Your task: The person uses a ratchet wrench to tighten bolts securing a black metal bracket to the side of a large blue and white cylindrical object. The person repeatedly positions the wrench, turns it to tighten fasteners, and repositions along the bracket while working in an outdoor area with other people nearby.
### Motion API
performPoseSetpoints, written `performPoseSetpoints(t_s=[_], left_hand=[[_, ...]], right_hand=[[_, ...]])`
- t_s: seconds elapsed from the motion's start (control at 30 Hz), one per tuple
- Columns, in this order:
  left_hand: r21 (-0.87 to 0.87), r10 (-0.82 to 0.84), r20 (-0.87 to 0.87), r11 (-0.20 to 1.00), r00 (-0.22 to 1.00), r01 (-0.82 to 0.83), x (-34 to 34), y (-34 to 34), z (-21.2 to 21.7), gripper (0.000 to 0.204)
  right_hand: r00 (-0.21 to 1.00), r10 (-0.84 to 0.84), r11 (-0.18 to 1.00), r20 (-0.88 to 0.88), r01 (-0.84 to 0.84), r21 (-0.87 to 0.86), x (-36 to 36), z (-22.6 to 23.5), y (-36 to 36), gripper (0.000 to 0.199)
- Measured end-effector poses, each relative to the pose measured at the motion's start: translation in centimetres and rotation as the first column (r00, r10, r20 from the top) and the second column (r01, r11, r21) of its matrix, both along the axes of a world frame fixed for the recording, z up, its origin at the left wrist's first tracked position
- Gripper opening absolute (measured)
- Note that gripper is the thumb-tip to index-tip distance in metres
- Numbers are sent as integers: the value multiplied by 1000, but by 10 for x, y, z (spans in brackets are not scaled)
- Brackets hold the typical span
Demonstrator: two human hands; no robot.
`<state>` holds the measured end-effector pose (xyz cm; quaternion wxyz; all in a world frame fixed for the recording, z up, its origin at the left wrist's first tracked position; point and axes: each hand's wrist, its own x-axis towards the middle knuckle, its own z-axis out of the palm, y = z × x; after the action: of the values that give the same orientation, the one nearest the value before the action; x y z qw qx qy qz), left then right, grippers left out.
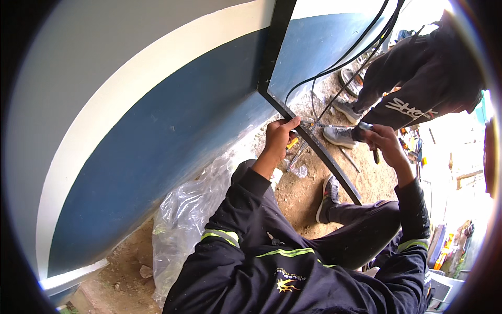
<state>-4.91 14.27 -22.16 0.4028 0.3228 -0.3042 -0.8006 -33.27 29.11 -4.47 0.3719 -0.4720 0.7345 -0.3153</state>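
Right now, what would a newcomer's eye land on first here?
A big blue wall with a white stripe fills the upper left. Near the middle, the left hand grips a dark bar; right of it, the right hand holds what looks like a hammer.

The black frame (325,160) is cut off above.

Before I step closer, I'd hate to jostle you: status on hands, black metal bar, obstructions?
Left hand: thumb on black metal bar. Right hand: gripping dark-handled, silver-headed tool. Bar diagonal across view. Possible obstruction: co-worker's grey sneaker beyond it.
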Motion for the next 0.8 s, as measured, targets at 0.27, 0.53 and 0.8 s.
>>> performPoseSetpoints(t_s=[0.27, 0.53, 0.8], left_hand=[[-37, -45, 87, 998, 995, 48, 5, -1, 6, 30], [-17, 66, 223, 998, 973, -63, 7, 5, 12, 31], [-43, 138, 396, 990, 908, -132, 7, 15, 34, 33]], right_hand=[[765, 516, 830, -386, -558, 4, 36, -43, -95, 36], [679, 485, 510, -552, -732, -453, 71, -90, -201, 32], [560, 486, 241, -671, -824, -513, 91, -78, -269, 32]])
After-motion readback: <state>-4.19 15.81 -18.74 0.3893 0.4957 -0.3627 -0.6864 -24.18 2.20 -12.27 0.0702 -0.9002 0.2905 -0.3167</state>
